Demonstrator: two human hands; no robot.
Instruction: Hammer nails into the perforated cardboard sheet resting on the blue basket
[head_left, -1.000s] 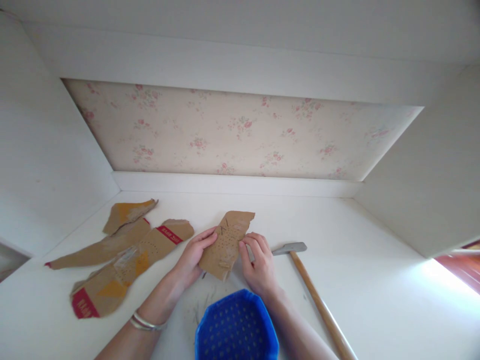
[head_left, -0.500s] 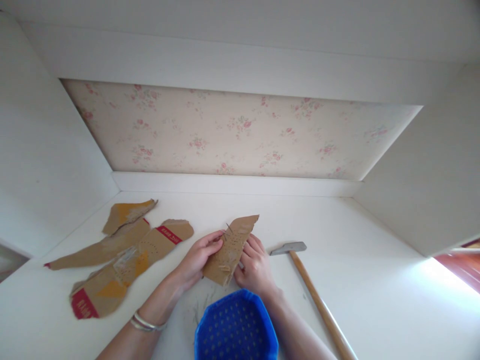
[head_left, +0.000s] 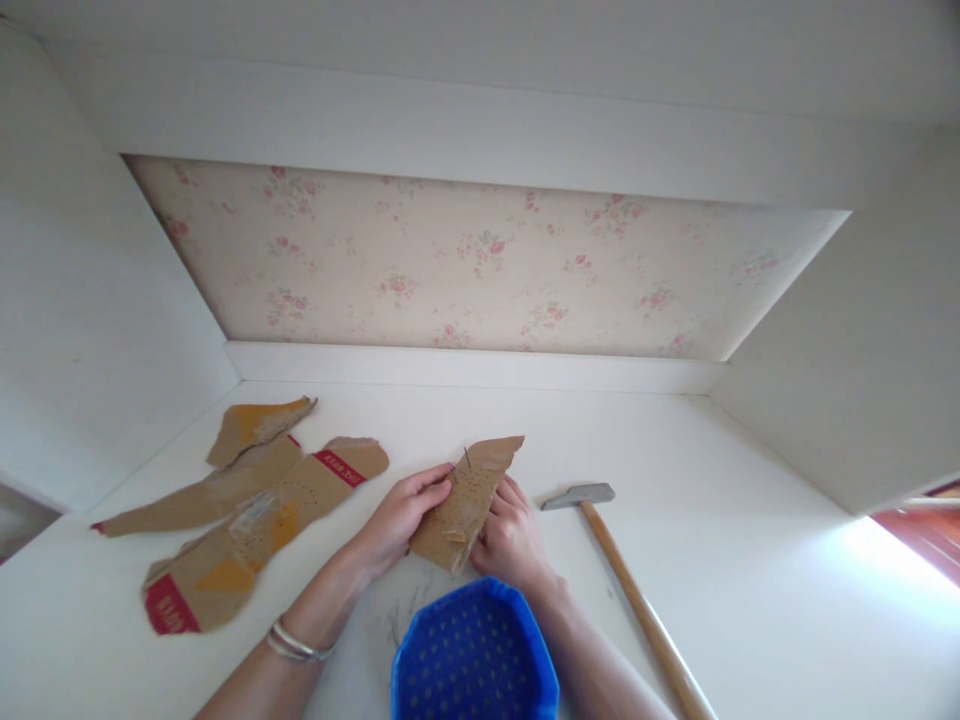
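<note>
My left hand (head_left: 400, 510) pinches the left edge of a torn piece of cardboard (head_left: 463, 510), thumb on the near face. Many small holes dot the piece, and a thin nail (head_left: 466, 458) sticks out near its upper part. Curled against the cardboard's right side, my right hand (head_left: 514, 530) has its fingertips hidden behind the piece. Just below both hands stands a blue plastic basket (head_left: 472, 650) with a perforated bottom. To the right lies a hammer (head_left: 634, 590) with a wooden handle and grey metal head.
Several torn cardboard pieces (head_left: 217, 500) with red and orange print lie at the left on the white surface (head_left: 750, 560). Thin grey bits (head_left: 401, 610) are scattered left of the basket. White side walls and a floral panel (head_left: 480, 270) enclose the space.
The cardboard has tilted slightly and shifted a little to the right in my hands, and the nail now points more upright. The other things stay put.
</note>
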